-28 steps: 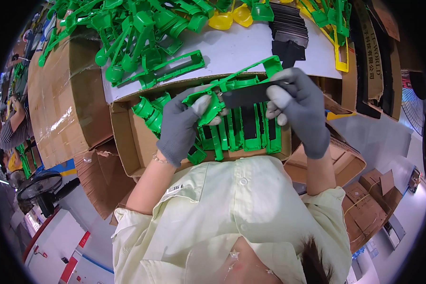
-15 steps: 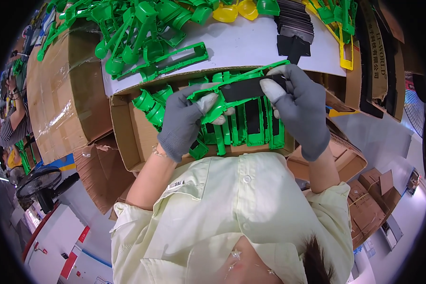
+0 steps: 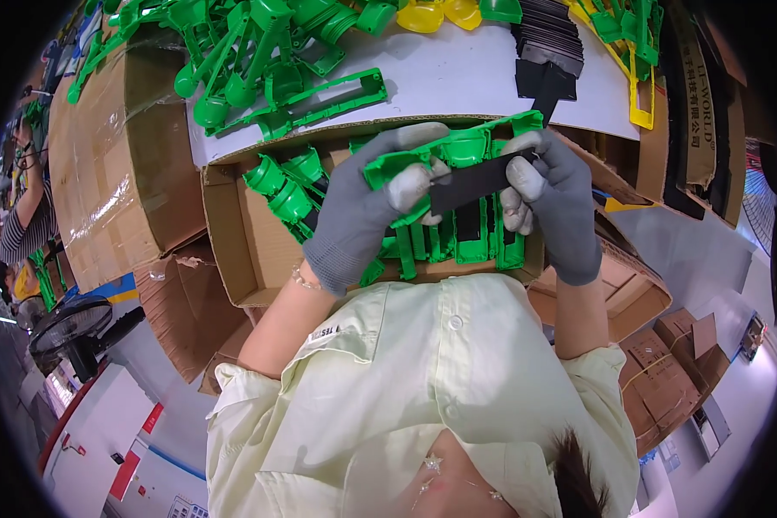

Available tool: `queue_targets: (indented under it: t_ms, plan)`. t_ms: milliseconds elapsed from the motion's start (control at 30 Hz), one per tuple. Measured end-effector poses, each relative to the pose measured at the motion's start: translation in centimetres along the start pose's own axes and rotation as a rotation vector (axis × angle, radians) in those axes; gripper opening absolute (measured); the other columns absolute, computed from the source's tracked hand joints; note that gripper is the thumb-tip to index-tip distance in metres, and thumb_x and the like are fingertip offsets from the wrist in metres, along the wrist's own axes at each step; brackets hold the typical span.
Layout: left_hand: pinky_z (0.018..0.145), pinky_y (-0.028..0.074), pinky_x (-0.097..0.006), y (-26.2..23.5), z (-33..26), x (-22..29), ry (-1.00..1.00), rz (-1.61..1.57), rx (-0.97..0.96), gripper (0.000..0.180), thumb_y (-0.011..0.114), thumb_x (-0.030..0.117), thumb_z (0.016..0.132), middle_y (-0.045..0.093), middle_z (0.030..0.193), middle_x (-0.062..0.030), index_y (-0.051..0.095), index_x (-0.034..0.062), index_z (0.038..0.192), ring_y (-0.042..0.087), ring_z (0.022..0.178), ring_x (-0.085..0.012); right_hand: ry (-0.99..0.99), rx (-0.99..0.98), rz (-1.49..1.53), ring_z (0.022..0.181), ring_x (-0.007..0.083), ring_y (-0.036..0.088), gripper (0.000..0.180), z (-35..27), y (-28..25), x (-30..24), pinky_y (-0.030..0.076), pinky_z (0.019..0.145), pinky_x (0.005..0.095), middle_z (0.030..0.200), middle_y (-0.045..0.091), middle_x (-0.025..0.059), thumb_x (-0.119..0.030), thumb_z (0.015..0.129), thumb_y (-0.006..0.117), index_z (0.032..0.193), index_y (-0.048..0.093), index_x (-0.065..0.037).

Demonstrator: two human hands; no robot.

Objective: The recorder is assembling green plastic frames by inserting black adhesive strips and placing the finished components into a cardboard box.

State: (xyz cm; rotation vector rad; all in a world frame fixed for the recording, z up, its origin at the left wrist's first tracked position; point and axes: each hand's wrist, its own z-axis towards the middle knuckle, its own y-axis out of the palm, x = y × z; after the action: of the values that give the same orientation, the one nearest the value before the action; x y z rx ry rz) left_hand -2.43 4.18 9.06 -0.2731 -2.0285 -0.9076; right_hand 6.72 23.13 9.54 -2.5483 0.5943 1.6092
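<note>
Both of my hands wear grey gloves with whitish fingertips, and they are raised over an open cardboard box (image 3: pixel 225 250). A long green plastic housing (image 3: pixel 466 148) is gripped at its left end by my left hand (image 3: pixel 358 207), thumb in front. My right hand (image 3: pixel 559 198) pinches the right end of a flat black strip (image 3: pixel 471 185) between thumb and fingers. The strip slants across the front of the housing, and its left end reaches my left thumb. Whether the strip touches the housing all along, I cannot tell. Below, several green housings (image 3: pixel 473 249) lie in the box, some with black panels.
On the white table (image 3: pixel 440 79) beyond the box lie a heap of green plastic parts (image 3: pixel 272 43), yellow scoop-shaped pieces (image 3: pixel 420 17) and a stack of black strips (image 3: pixel 548 43). A large cardboard carton (image 3: pixel 104 164) stands at the left. Another person's arm (image 3: pixel 30 186) shows at far left.
The black strip, which lay along the housing's face, now hangs lower and tilted in front of it. My left hand has shifted right, and the housing has turned to show its rounded inner cup.
</note>
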Motion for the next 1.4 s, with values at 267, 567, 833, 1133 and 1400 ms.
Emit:
queue_targets:
  t_ms: [267, 567, 833, 1133, 1400]
  plan:
    - [0.063, 0.051, -0.024, 1.0, 0.2, 0.4, -0.119, 0.17, 0.079, 0.043, 0.066, 0.014, 0.083, 0.061, 0.1, -0.0069, 0.054, -0.0004, 0.122, 0.06, 0.076, -0.0106, -0.042, 0.05, -0.103, 0.045, 0.0045, 0.051, 0.013, -0.2, 0.0, 0.6, 0.034, 0.038, 0.0157, 0.059, 0.056, 0.0008, -0.012, 0.088, 0.057, 0.098, 0.056, -0.004]
    - [0.071, 0.058, -0.031, -1.2, -0.5, -0.2, -0.084, -0.063, 0.065, 0.041, 0.057, 0.009, 0.087, 0.059, 0.11, -0.0195, 0.048, -0.0063, 0.124, 0.065, 0.09, -0.0298, -0.086, 0.156, -0.141, 0.048, 0.0039, 0.052, 0.014, -1.1, -1.1, -0.7, 0.036, 0.041, 0.0157, 0.063, 0.059, 0.0011, -0.011, 0.088, 0.057, 0.1, 0.058, -0.003]
    - [0.071, 0.059, -0.036, -1.2, -0.6, -0.3, -0.128, -0.102, 0.09, 0.033, 0.052, -0.003, 0.086, 0.062, 0.101, -0.0228, 0.052, -0.0084, 0.118, 0.066, 0.085, -0.0318, -0.242, 0.124, -0.388, 0.049, 0.0015, 0.048, 0.013, -0.7, 0.6, -1.2, 0.036, 0.043, 0.016, 0.062, 0.056, -0.0012, -0.01, 0.088, 0.059, 0.099, 0.058, -0.002]
    - [0.065, 0.059, -0.032, -0.4, -0.5, -0.5, -0.173, -0.036, 0.147, 0.031, 0.056, -0.002, 0.086, 0.063, 0.096, -0.0196, 0.055, -0.0081, 0.116, 0.068, 0.079, -0.0271, -0.18, 0.081, -0.486, 0.048, 0.0006, 0.045, 0.014, -0.1, 1.1, -1.7, 0.036, 0.044, 0.0174, 0.06, 0.054, -0.001, -0.008, 0.085, 0.062, 0.096, 0.058, 0.0]
    - [0.059, 0.056, -0.025, -1.0, -1.4, 0.2, -0.115, 0.253, 0.165, 0.025, 0.063, 0.001, 0.083, 0.065, 0.093, -0.0132, 0.062, -0.006, 0.107, 0.068, 0.076, -0.0221, -0.534, 0.51, -0.969, 0.06, 0.0047, 0.053, 0.031, -0.3, 0.1, 0.3, 0.042, 0.053, 0.0183, 0.07, 0.059, 0.0013, -0.015, 0.076, 0.074, 0.101, 0.059, -0.003]
